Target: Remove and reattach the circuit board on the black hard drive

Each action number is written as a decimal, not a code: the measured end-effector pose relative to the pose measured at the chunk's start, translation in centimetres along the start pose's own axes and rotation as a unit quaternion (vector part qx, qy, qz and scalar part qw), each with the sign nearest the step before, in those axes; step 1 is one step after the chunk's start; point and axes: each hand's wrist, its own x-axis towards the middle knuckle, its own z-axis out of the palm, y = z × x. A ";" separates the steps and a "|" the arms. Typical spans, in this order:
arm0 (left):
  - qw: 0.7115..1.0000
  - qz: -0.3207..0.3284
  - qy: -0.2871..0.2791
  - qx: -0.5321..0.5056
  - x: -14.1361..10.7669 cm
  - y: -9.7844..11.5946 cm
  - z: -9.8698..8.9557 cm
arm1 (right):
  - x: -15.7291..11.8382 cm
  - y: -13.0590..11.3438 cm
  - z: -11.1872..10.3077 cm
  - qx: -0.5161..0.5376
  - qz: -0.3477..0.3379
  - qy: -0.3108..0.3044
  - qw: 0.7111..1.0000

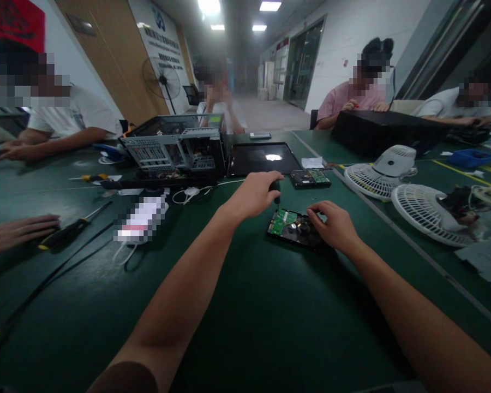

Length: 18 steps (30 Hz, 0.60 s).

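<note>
A hard drive (295, 228) lies on the green table with its circuit board facing up. Above its left end, my left hand (258, 194) is closed round a screwdriver (275, 191) with a dark handle. The shaft points down, and the tip meets the board's area near the drive's upper left edge. My right hand (333, 222) is at the drive's right end, fingers curled against its edge and partly covering it. A second hard drive (311, 178) rests just beyond, near a black panel (264, 158).
An opened computer case (175, 147) stands at the back left. A phone (143, 218), another screwdriver (65, 229) and a co-worker's hand (24, 234) are at left. White fan parts (425, 213) and a black case (387, 131) occupy the right. Other people sit around the table.
</note>
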 end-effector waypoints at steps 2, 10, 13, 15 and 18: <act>1.000 -0.002 -0.002 0.005 0.0 0.0 0.1 | 0.0 0.1 0.1 -0.002 0.001 -0.005 1.000; 1.000 -0.009 -0.009 0.004 0.0 0.2 0.1 | -0.2 0.5 0.1 -0.007 0.009 -0.008 1.000; 1.000 -0.002 -0.005 0.008 0.0 0.2 0.2 | -0.2 0.3 0.1 -0.008 0.010 -0.011 1.000; 1.000 0.005 -0.001 0.008 0.0 0.1 0.4 | -0.3 0.3 0.1 -0.009 0.009 -0.011 1.000; 1.000 0.004 0.006 0.003 0.1 -0.1 0.7 | -0.3 0.5 0.2 -0.006 0.000 -0.006 1.000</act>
